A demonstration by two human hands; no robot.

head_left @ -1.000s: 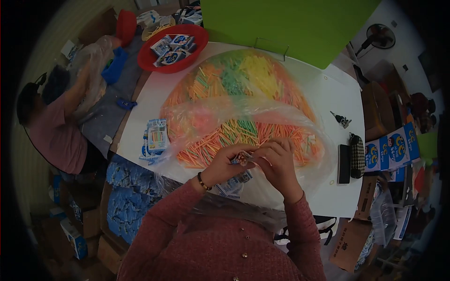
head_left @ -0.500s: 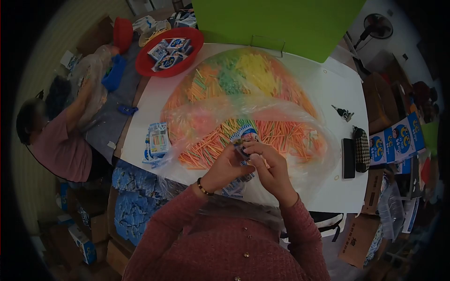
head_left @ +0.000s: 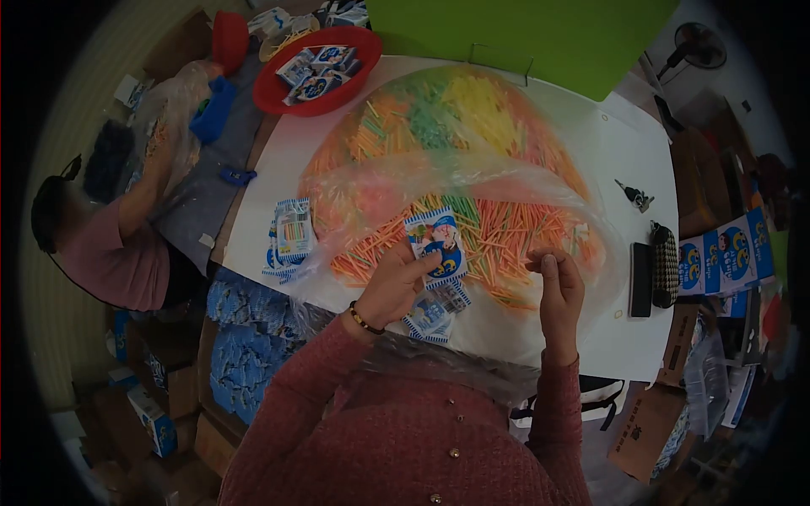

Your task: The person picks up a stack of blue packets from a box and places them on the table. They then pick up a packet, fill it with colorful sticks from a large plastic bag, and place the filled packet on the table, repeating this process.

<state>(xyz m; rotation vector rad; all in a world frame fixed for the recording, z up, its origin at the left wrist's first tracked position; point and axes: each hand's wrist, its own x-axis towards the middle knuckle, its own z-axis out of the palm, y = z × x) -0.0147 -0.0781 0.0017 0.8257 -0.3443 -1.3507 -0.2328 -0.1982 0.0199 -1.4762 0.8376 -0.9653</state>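
My left hand [head_left: 390, 289] grips a small blue-and-white printed packet [head_left: 437, 243] by its left side, its cartoon face turned up. My right hand [head_left: 560, 291] is apart from it on the right, loosely curled over the sticks, with nothing visible in its fingers. Beneath both hands lies a big clear plastic bag [head_left: 506, 173] full of thin coloured sticks [head_left: 498, 232], mostly orange with green and yellow. More packets [head_left: 432, 314] lie just below the held one. Another small pile of packets [head_left: 292, 229] sits left of the bag.
A red basin [head_left: 364, 84] with several packets stands at the back left. Keys [head_left: 634, 196], a dark phone [head_left: 640, 280] and a checkered pouch [head_left: 665, 266] lie at right. A green panel [head_left: 540, 38] closes the back. At far left, another person [head_left: 114, 253] reaches into a bag.
Both hands were together at the packet. My right hand has let go and moved right; my left hand keeps the packet, now showing its printed face. The view has shifted slightly.
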